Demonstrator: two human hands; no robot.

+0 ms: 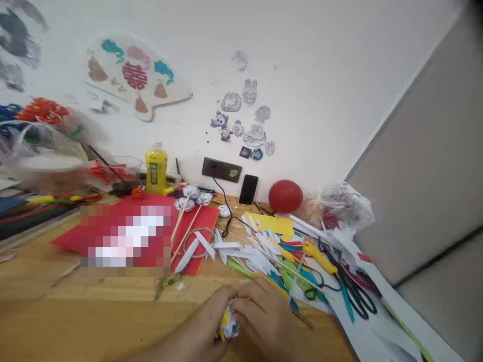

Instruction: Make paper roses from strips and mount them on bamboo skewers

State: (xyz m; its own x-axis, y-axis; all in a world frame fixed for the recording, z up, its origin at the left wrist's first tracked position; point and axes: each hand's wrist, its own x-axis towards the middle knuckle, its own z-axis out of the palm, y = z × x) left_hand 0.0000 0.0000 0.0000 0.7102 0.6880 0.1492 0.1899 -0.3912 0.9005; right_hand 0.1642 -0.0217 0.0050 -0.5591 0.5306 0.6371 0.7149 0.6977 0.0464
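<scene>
Both hands met at the near table [75,322] edge, the left hand [206,327] and right hand [264,317] pinching one small white-and-yellow paper wad [229,324] between their fingertips, so the wad sat squarely between the two grips with neither hand clearly nearer. The wad looked roughly round with no plain long axis, though it was mostly covered by fingers and I could not say for sure. The loose paper strips [260,251], sticks [184,221] and scissors [354,291] lay beyond and to the right, nearer the right hand.
</scene>
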